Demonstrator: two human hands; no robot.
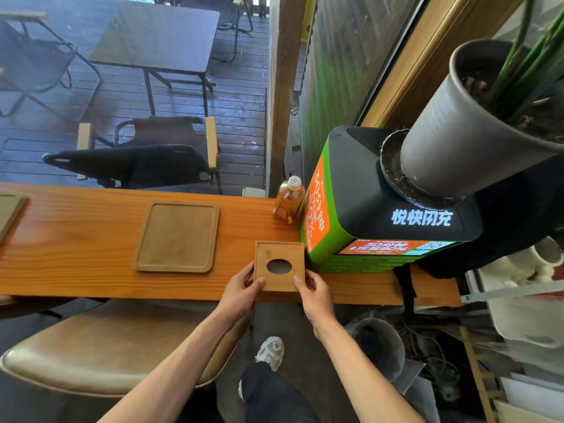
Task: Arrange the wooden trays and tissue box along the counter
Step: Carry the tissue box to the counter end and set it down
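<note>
Gripping the tissue box (279, 265) with my left hand (242, 288) and right hand (314, 293) at the counter's (76, 236) near edge; one tray (177, 236) lies flat, another tray (10, 212) left seems unplaced.

On the counter (91, 239), the tissue box (279, 267) sits at the near edge, touching the charging station (366, 209) on its right. A tray (177, 236) lies to its left, another tray (10, 212) far left. A bottle (288, 199) stands behind the box
</note>
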